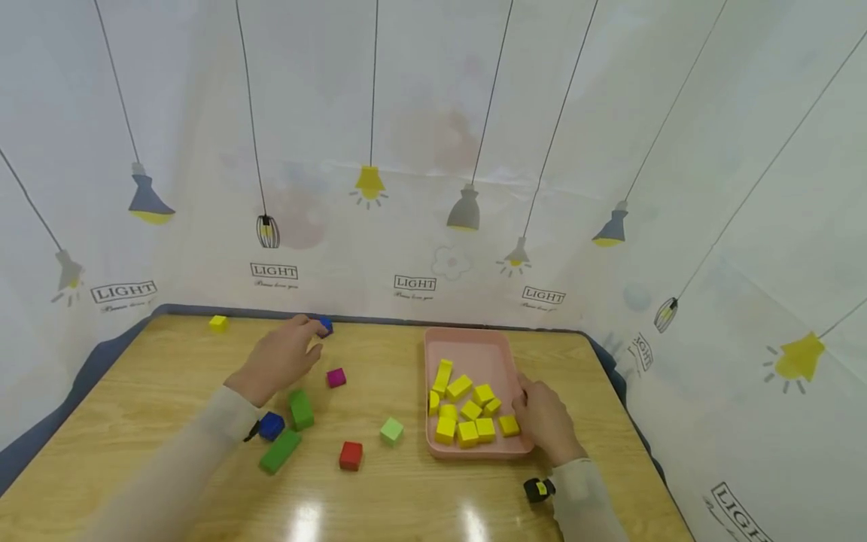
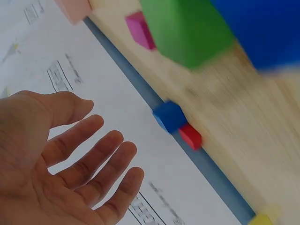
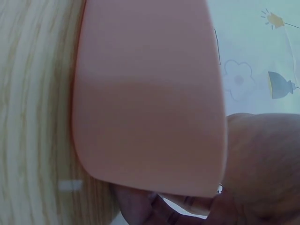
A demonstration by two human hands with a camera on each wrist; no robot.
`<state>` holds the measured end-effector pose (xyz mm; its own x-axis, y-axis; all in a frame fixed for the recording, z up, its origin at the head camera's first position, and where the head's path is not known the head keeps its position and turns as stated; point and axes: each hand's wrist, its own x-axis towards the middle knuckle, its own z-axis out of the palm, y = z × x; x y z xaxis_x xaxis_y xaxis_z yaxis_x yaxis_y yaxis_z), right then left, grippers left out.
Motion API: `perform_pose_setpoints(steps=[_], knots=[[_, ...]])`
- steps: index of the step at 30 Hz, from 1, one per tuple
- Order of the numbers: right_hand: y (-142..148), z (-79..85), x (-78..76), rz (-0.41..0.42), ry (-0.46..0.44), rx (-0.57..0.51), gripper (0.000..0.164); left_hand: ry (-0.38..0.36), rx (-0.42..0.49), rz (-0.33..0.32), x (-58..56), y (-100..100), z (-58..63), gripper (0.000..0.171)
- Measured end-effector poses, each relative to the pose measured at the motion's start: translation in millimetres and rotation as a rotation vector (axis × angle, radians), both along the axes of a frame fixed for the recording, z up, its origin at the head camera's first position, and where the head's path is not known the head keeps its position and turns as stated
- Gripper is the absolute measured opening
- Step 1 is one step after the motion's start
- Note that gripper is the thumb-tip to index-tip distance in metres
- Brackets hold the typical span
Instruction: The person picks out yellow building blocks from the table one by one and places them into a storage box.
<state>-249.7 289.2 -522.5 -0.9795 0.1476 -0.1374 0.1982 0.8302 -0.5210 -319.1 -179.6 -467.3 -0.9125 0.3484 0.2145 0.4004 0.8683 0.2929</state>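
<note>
My left hand point(image 1: 281, 357) reaches over the far part of the table, palm down, fingertips close to a blue block point(image 1: 326, 325). In the left wrist view its fingers point(image 2: 86, 166) are spread and loosely bent with nothing between them. That blue block point(image 2: 170, 116) sits against a small red block point(image 2: 191, 136), which my hand hides in the head view. My right hand point(image 1: 545, 418) grips the right wall of a pink tray point(image 1: 474, 454) at the near corner. Several yellow blocks point(image 1: 467, 433) lie in the tray, mostly in its near half.
Left of the tray lie a magenta block point(image 1: 336, 378), a light green cube point(image 1: 391, 431), a red cube point(image 1: 351, 456), two green blocks point(image 1: 280, 452) and a blue block point(image 1: 272, 426). A yellow block point(image 1: 218, 324) sits at the far left, near the table's back edge.
</note>
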Motion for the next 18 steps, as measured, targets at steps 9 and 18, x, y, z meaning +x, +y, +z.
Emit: perform_pose_setpoints(steps=[9, 18], knots=[[-3, 1.1, -2.3, -0.011, -0.03, -0.025, 0.061, 0.005, -0.058, 0.088, 4.4, -79, 7.7, 0.035], [-1, -2.8, 0.3, -0.019, 0.006, -0.007, 0.06, -0.015, 0.01, 0.236, 0.5, -113, -13.9, 0.045]])
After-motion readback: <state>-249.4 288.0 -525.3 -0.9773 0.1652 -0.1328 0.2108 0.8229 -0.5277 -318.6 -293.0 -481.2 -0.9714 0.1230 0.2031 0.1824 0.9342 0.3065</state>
